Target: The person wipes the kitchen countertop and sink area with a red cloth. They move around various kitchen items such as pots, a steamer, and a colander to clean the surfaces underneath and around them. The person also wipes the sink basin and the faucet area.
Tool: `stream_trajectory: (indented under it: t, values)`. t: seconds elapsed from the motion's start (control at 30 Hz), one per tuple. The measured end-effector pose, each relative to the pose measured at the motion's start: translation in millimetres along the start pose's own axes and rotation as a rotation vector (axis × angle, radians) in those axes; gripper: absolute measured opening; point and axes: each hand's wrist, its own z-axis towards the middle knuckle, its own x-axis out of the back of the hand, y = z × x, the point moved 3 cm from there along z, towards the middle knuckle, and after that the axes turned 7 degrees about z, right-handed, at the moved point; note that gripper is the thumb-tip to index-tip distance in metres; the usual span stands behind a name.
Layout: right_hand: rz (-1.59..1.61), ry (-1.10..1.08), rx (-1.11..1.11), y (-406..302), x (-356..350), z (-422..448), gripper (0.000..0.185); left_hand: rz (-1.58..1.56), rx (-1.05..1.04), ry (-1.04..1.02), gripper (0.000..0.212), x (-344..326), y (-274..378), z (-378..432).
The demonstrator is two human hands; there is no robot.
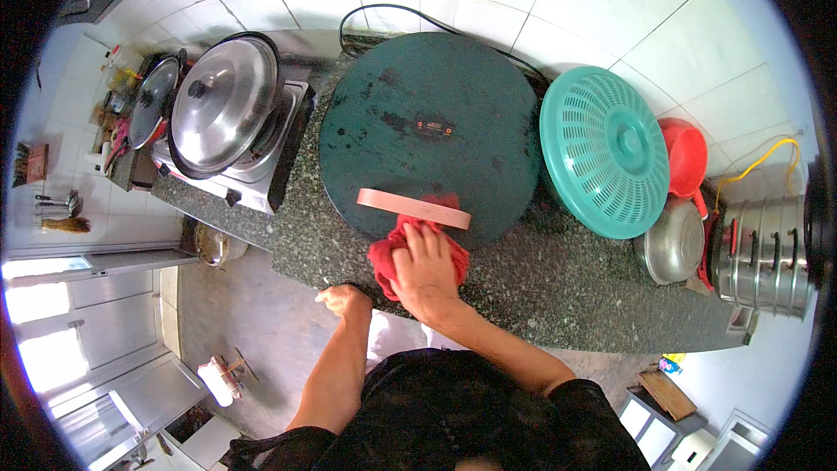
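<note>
A crumpled red cloth point(386, 255) lies under my right hand point(426, 265), whose fingers press it down at the near rim of a round dark green lid point(444, 163). Dark stains mark the lid's top, and a small printed label sits near its middle. Across its near side stands a pink strip handle point(413, 208), just beyond my fingertips. My left hand point(344, 301) is curled at the front edge of the speckled granite counter point(556, 288), with no object visible in it. The underside of the cloth is hidden.
On the left, a lidded metal wok point(223, 104) sits on a gas stove point(261, 176). A teal plastic basket point(605, 150) leans to the right, beside a red plastic ladle point(685, 157), a metal bowl point(673, 242) and a stacked steamer point(762, 255). Behind runs a black cable point(392, 6).
</note>
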Motion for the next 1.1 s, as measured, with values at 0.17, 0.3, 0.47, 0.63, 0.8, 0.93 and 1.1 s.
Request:
stream_trajectory:
  t: [0.17,0.3,0.47,0.63,0.8,0.93,1.1]
  values:
    - [0.055,-0.054,0.166,-4.8,-10.8,52.2,0.042,0.083,-0.09,0.031,0.054,18.4,23.3,-50.4]
    - [0.104,-0.032,0.273,-3.8,-7.6,49.9,0.049,-0.108,0.037,0.036,0.057,-1.7,-4.6,0.1]
    - [0.121,-0.052,0.199,13.8,21.6,5.8,0.046,-0.18,0.164,-0.116,0.071,-15.0,-10.1,12.2]
    - [0.107,0.002,0.095,50.6,52.7,-54.9,0.044,-0.196,0.145,-0.138,0.075,6.3,7.6,-11.3]
    - [-0.034,-0.09,-0.223,120.4,46.5,-134.0,0.048,-0.209,0.196,-0.092,0.073,6.1,12.7,-15.4]
    - [-0.07,0.173,-0.398,144.8,76.1,-171.3,0.06,-0.239,0.186,0.022,0.07,37.5,31.5,-53.3]
    - [0.102,0.3,-0.486,138.3,45.7,-167.4,0.066,-0.25,0.141,0.011,0.067,29.0,30.0,-44.1]
